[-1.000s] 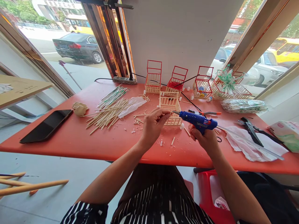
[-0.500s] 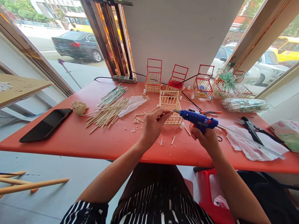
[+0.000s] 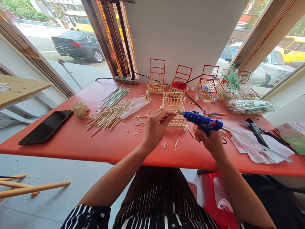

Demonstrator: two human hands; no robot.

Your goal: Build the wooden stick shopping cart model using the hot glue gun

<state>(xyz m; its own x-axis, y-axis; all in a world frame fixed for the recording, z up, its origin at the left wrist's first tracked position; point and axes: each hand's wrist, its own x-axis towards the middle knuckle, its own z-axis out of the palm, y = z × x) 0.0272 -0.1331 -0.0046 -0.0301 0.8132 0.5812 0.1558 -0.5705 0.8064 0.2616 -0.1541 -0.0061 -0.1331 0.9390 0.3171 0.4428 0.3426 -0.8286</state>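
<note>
My left hand (image 3: 156, 126) pinches a short thin wooden stick (image 3: 168, 116) above the red table (image 3: 71, 140). My right hand (image 3: 207, 137) grips a blue hot glue gun (image 3: 202, 120), its nozzle pointing left and almost touching the stick's end. Just behind both hands stands a small unpainted basket of wooden sticks (image 3: 174, 109) with white wheels. A glue rod sticks out of the gun's back toward the right.
A heap of wooden sticks (image 3: 109, 113) lies left of centre, a black phone (image 3: 45, 127) at the far left. Red stick baskets (image 3: 157, 76) line the back edge. Black pliers (image 3: 256, 130), a white cloth (image 3: 257, 148) and a tissue pack (image 3: 292, 135) lie to the right.
The hands hardly move; the glue gun's nozzle stays at the stick's end. My view has tilted up slightly.
</note>
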